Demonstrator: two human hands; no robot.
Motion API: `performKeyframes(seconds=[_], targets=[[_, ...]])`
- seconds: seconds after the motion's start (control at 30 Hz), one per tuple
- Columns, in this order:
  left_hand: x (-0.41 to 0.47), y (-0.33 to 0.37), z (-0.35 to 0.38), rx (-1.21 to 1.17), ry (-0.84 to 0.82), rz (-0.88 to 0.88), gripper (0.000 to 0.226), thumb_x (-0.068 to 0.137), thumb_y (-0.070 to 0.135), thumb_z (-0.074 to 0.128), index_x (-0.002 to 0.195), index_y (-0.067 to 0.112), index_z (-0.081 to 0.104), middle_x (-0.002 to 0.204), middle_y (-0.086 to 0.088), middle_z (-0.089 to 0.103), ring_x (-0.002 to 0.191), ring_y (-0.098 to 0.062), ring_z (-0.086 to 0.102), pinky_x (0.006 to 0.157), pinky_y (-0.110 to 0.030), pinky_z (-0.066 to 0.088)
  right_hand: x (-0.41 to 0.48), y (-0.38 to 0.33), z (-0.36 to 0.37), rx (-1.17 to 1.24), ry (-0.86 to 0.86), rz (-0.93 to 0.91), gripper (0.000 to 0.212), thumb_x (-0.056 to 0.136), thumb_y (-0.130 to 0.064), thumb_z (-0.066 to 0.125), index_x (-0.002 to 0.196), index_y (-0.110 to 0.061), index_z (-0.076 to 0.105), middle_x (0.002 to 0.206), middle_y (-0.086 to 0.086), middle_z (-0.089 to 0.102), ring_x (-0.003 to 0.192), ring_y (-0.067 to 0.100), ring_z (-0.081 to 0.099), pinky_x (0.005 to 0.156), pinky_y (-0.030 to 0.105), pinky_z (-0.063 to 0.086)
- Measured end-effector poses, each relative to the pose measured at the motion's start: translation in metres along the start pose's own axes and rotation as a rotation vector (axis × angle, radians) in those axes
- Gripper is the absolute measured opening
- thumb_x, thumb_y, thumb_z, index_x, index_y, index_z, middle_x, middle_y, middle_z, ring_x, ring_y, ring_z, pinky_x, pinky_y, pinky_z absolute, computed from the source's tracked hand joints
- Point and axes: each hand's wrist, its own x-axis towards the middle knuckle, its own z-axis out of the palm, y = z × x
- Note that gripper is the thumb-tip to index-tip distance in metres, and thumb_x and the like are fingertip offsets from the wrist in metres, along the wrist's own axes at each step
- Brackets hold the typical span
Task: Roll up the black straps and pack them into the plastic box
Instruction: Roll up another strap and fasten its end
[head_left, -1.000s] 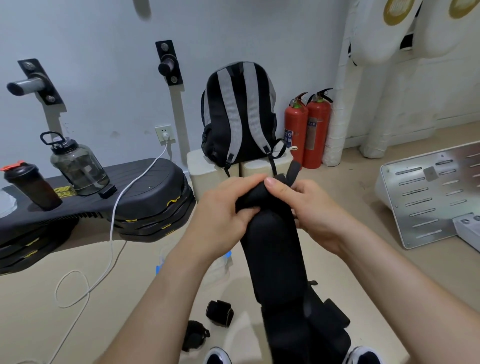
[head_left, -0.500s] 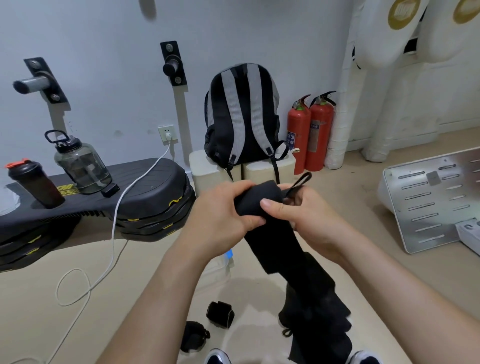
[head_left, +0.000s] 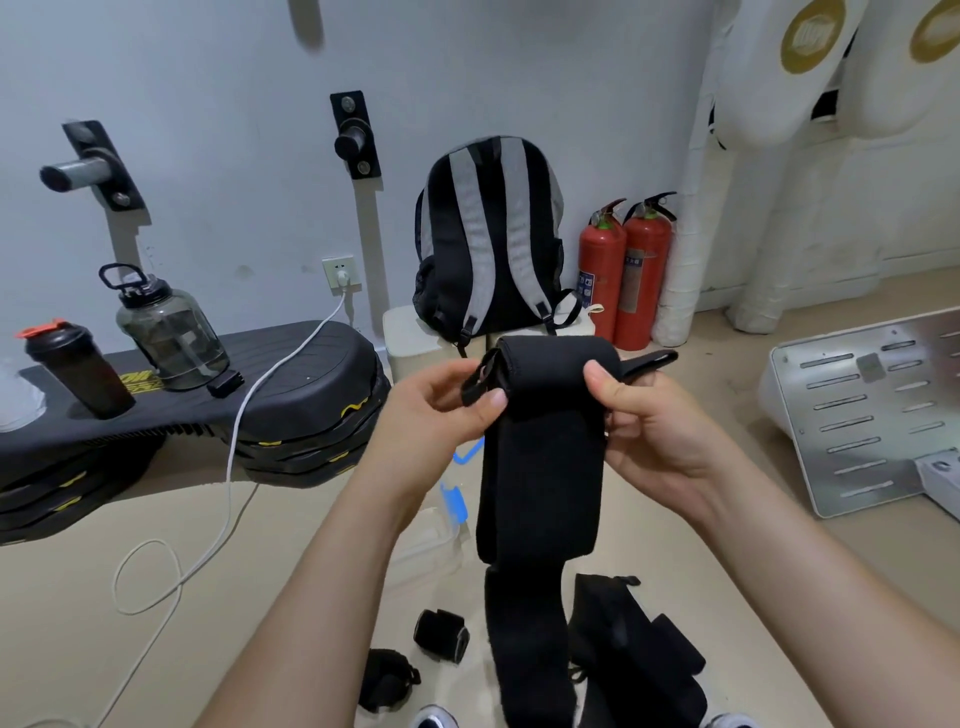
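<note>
In front of the backpack (head_left: 491, 234), the left hand (head_left: 431, 410) and right hand (head_left: 657, 431) pinched the black strap (head_left: 543, 452) at its rolled top.

I'm counting two hands (head_left: 441, 410) (head_left: 654, 431), one hanging strap (head_left: 543, 457), two rolled straps (head_left: 441, 635) (head_left: 387, 678), one plastic box (head_left: 431, 540), two fire extinguishers (head_left: 602, 280) (head_left: 644, 275), two bottles (head_left: 78, 369) (head_left: 166, 332), one backpack (head_left: 488, 234), two wall pegs (head_left: 88, 166) (head_left: 353, 135).
</note>
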Motion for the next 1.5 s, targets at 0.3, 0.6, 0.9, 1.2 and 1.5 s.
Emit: performKeyframes(seconds=[0.3,0.6,0.9,1.2,1.5], targets=[[-0.004,-0.014,0.036,-0.013,-0.117,-0.023,0.049,0.08,0.016,0.07,0.127,0.02,0.058,0.116,-0.001,0.072,0.108,-0.014,0.069,0.089,-0.029,0.057,-0.005,0.009,0.014,0.172,-0.027,0.031,0.037,0.098,-0.017,0.05,0.125,0.008,0.059,0.119,0.025,0.068,0.11,0.035,0.068,0.089,0.041,0.059],[-0.004,-0.009,0.047,0.029,-0.015,0.057,0.031,0.096,0.005,0.059,0.108,0.033,0.059,0.096,0.025,0.07,0.097,0.005,0.066,0.087,-0.017,0.052,0.0,0.013,0.015,0.0,0.015,-0.044,0.029,0.102,-0.019,0.047,0.124,-0.003,0.06,0.117,0.016,0.071,0.108,0.026,0.07,0.089,0.035,0.057],[-0.001,0.003,0.039,-0.341,0.029,-0.039,0.054,0.081,0.038,0.071,0.12,0.002,0.064,0.111,-0.015,0.074,0.104,-0.029,0.071,0.079,-0.034,0.058,0.001,0.003,0.008,-0.149,-0.054,-0.202,0.037,0.085,-0.001,0.066,0.121,-0.008,0.062,0.112,0.011,0.073,0.108,0.026,0.069,0.086,0.032,0.058],[0.005,-0.002,0.028,-0.368,0.128,0.066,0.032,0.085,0.002,0.073,0.109,0.021,0.063,0.099,-0.005,0.073,0.097,-0.022,0.071,0.08,-0.035,0.058,0.002,0.012,0.005,-0.354,-0.09,0.003,0.018,0.101,-0.014,0.054,0.104,-0.007,0.069,0.096,0.013,0.076,0.088,0.02,0.073,0.075,0.032,0.057],[0.004,-0.002,0.013,0.217,0.198,0.287,0.038,0.074,-0.001,0.08,0.097,0.026,0.067,0.093,0.004,0.068,0.089,-0.011,0.064,0.076,-0.018,0.05,0.003,0.015,0.005,-0.462,0.08,-0.043,0.008,0.093,-0.012,0.067,0.092,-0.009,0.075,0.086,0.01,0.077,0.08,0.021,0.074,0.071,0.033,0.055]])
